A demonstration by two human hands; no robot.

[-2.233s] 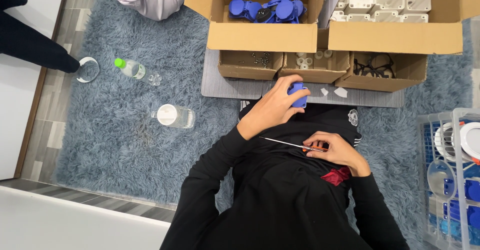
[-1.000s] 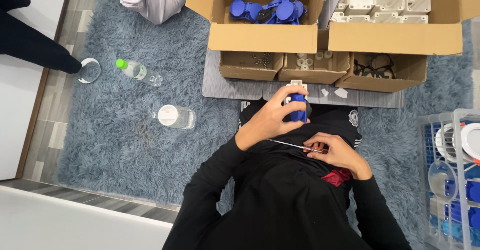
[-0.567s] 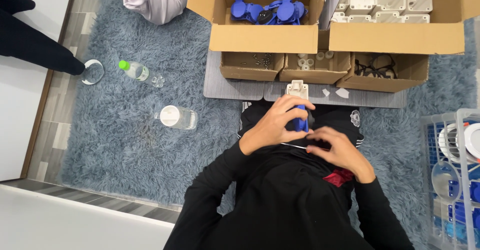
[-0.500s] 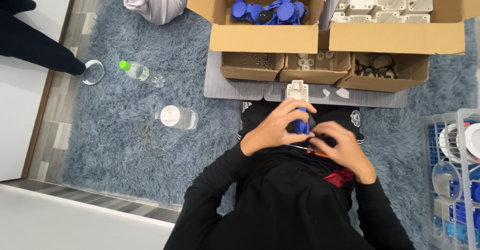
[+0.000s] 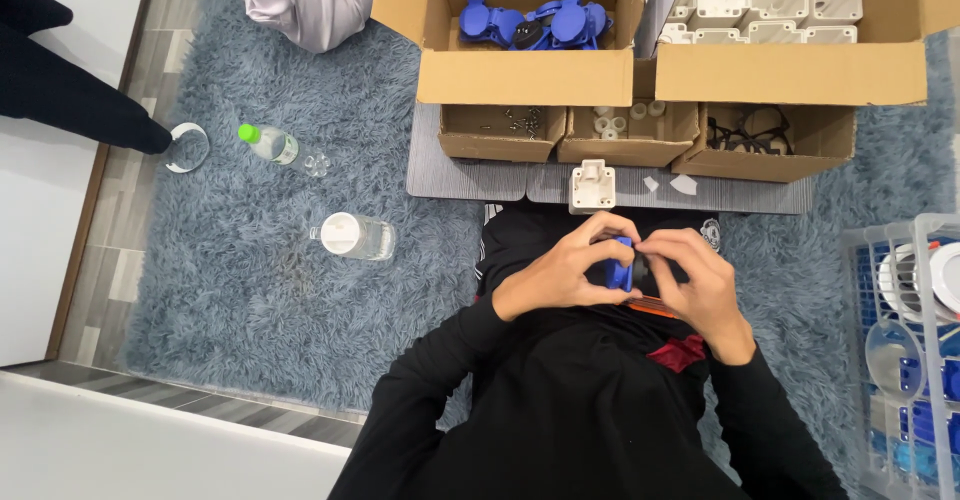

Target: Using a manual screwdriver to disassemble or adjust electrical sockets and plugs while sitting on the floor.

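Observation:
Over my lap, my left hand (image 5: 560,272) and my right hand (image 5: 695,278) meet around a small blue plastic part (image 5: 623,263). Both hands grip it, fingertips touching above it. An orange-handled tool (image 5: 650,306) lies under my right hand; I cannot tell whether that hand holds it. A single white plastic housing (image 5: 591,184) stands on the grey mat (image 5: 460,175) just ahead of my hands. Behind it, one big cardboard box (image 5: 520,75) holds blue parts and another (image 5: 790,70) holds white housings.
Three small open cartons of screws (image 5: 500,132), white caps (image 5: 625,132) and black rings (image 5: 765,140) line the mat. Two plastic bottles (image 5: 355,235) (image 5: 275,147) lie on the blue shag rug. A white basket (image 5: 905,350) stands at right. Another person's leg (image 5: 80,100) is at left.
My left hand brought the blue part down from the boxes to my lap. My right hand, which held a thin tool apart from it, closed in onto the part.

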